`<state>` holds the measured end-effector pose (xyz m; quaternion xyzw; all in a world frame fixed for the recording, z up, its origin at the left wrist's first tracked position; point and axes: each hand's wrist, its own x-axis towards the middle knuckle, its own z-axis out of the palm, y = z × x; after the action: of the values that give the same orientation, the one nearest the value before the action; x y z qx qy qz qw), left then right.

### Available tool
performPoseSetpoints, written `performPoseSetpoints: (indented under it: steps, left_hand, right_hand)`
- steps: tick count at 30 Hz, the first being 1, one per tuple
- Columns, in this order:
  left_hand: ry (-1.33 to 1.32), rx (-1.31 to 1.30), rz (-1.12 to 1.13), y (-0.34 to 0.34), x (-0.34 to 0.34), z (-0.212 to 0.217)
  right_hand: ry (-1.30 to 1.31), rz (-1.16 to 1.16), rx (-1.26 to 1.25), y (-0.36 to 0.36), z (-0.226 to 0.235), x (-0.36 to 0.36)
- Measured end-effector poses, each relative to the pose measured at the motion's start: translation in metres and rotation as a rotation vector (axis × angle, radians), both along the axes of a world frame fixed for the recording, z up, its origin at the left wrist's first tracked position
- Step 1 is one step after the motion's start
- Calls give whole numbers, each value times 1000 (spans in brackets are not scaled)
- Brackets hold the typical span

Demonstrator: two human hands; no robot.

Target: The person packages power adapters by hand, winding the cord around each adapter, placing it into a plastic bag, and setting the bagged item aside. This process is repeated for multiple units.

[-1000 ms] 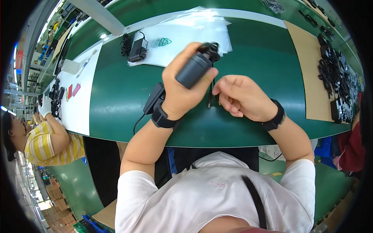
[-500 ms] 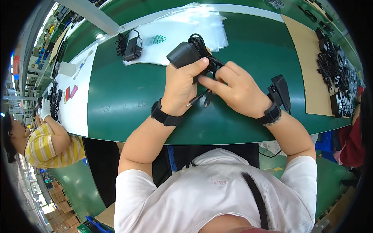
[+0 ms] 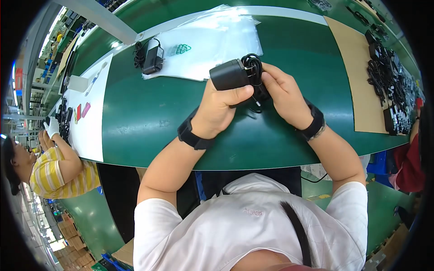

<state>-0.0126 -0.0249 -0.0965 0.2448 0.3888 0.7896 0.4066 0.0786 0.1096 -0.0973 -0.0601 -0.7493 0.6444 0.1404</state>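
Observation:
A black power adapter (image 3: 227, 75) with metal prongs is gripped in my left hand (image 3: 218, 107), my thumb lying along its lower edge. Its black cable (image 3: 253, 64) is looped into a coil beside the prongs. My right hand (image 3: 285, 95) pinches the right side of that coil, thumb and fingers pressed together. Below the coil, a short cable end with a metal-tipped barrel plug (image 3: 257, 104) sticks out. Both hands are raised over the green table (image 3: 149, 117). My right fingertips are partly hidden behind the cable.
Clear plastic bags (image 3: 221, 38) lie at the back, with another adapter (image 3: 153, 59) on their left end. At right, a cardboard sheet (image 3: 346, 81) borders a heap of adapters and cables (image 3: 391, 86). A co-worker (image 3: 58, 167) in a striped shirt sits at left beside a white sheet (image 3: 92, 122).
The adapter has shifted right and tilted, showing its prongs. My right hand has moved up from the dangling cable ends to the coil's side, and the ends hang shorter.

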Motion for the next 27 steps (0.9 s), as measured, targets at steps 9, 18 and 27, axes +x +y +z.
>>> performPoseSetpoints:
  steps: [9,18,27]
  left_hand:
    - [-147,35,68,0,8,4]
    - [6,-58,171,9,9,-6]
    - [1583,-840,698,18,-70,0]
  right_hand:
    - [179,-33,3,-22,-7,5]
    - [112,-72,16,-22,-1,7]
    - [48,-264,-266,38,18,-2]
